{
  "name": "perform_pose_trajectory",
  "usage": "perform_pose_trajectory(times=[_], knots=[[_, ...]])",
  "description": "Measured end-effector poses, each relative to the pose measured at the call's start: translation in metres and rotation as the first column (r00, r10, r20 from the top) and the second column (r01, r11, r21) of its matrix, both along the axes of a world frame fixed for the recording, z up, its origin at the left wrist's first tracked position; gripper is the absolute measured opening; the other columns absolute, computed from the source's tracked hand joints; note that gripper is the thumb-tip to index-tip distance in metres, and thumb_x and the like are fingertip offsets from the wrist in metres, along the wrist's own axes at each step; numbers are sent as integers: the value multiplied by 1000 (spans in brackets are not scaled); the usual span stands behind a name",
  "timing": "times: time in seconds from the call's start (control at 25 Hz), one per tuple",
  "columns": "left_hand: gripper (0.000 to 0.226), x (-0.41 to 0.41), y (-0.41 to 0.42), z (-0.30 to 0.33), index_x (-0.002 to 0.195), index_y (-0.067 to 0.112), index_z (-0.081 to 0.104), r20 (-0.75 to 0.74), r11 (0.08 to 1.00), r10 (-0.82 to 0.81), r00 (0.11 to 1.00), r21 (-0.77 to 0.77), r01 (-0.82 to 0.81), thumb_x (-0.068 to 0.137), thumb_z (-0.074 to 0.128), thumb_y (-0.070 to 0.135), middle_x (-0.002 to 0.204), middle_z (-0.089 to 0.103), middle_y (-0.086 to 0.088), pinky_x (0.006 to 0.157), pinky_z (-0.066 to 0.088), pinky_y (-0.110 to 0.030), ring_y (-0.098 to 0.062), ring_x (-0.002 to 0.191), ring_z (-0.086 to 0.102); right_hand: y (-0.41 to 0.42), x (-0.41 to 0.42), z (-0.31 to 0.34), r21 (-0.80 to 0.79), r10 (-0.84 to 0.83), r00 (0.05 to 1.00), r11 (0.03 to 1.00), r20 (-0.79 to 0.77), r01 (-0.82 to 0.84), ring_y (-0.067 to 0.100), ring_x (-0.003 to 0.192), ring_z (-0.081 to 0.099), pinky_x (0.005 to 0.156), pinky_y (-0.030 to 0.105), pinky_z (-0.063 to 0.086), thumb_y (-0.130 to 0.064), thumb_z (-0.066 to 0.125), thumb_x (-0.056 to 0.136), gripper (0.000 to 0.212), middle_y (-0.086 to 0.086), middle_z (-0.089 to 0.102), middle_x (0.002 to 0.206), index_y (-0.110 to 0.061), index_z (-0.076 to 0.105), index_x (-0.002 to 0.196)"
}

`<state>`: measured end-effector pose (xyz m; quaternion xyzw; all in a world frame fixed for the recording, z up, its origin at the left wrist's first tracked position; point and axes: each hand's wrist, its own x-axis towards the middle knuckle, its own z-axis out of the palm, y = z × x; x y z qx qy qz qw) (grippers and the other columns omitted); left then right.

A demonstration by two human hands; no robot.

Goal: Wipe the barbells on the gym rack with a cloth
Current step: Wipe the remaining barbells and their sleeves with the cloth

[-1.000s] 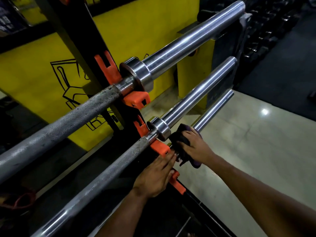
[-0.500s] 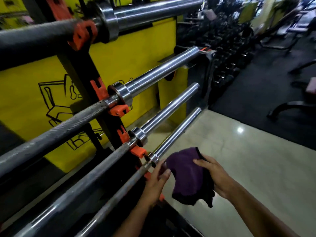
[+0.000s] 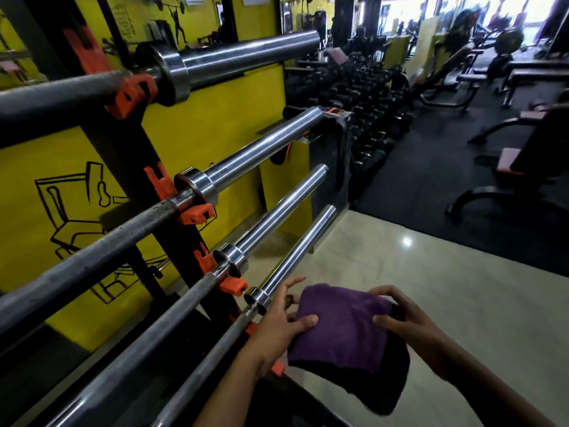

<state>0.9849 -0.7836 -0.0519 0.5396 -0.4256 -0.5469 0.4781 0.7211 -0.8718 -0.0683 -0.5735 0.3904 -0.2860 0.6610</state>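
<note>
Both hands hold the purple cloth (image 3: pixel 345 328) just right of the lowest barbell (image 3: pixel 295 257): left hand (image 3: pixel 277 328) pinches its left edge, right hand (image 3: pixel 412 331) its right, thumbs on top, fingers beneath.

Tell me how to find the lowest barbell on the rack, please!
Look at the black rack with orange hooks against the yellow wall; four barbells lie across it, stacked like steps. The lowest barbell is nearest the floor, beside the left hand gripping the purple cloth. Its shiny sleeve looks thinnest.
</note>
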Motion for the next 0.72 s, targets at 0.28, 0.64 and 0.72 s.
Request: perform_pose_trajectory(times=[0.28, 0.64, 0.72], knots=[[77, -11, -56, 56, 145, 49, 41, 732, 852, -264, 628, -130, 508, 87, 69, 6, 137, 47, 16, 97, 54, -32, -6, 121, 54, -20, 36, 35, -306, 192, 943, 912, -272, -274, 9, 108, 67, 91, 28, 55, -40, 79, 84, 50, -13, 69, 117, -35, 56, 128], [64, 35, -155, 89, 155, 31, 31, 990, 842, 136, -44, -92, 532, 98, 59, 33, 161, 26, 8, 111, 34, -27, -13, 142, 35, -59, 41, 2, 461, -425, 878, 839, 219, 291, 43, 103, 67, 96, 57, 52, -16, 74, 80, 40, 24, 72, 111, -7, 66, 119], [70, 45, -181, 89, 159, 25, 18, 968, 844, 155, -195, -27, 536, 100, 54, 38, 168, 10, 2, 125, 13, -35, -16, 154, 12, -78, 34, -9, 568, -530, 822, 749, 206, 341, 45, 101, 66, 99, 58, 50, -16, 72, 79, 41, 28, 70, 111, -3, 66, 118]])
